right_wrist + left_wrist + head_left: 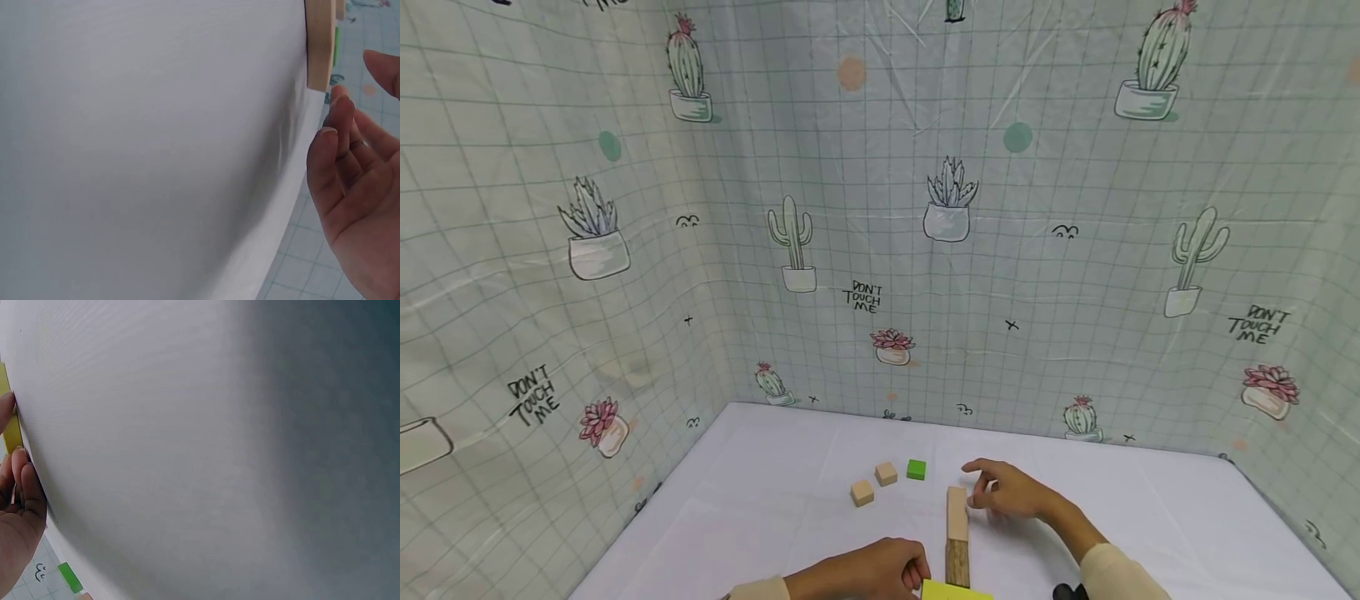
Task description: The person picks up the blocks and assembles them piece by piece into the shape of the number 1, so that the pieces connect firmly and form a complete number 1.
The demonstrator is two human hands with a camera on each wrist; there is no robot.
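In the head view, a pale wooden block (957,512) and a darker wooden block (957,563) lie end to end in a line, with a yellow block (955,591) at the near end. My left hand (883,570) has curled fingers at the left side of the yellow block. The left wrist view has the thumb and fingertips pinching the yellow block (12,435). To the right of the pale block is my right hand (1011,490), its fingers loosely bent and nothing held. In the right wrist view, the fingertips are close to the pale block's end (320,53).
Beyond the line, toward the left, are two small pale wooden cubes (886,474) (862,492) and a green block (916,469). A white cloth covers the table (760,492). Behind it hangs a curtain (880,250) printed with cacti. A black rounded object (1063,592) shows by the right sleeve.
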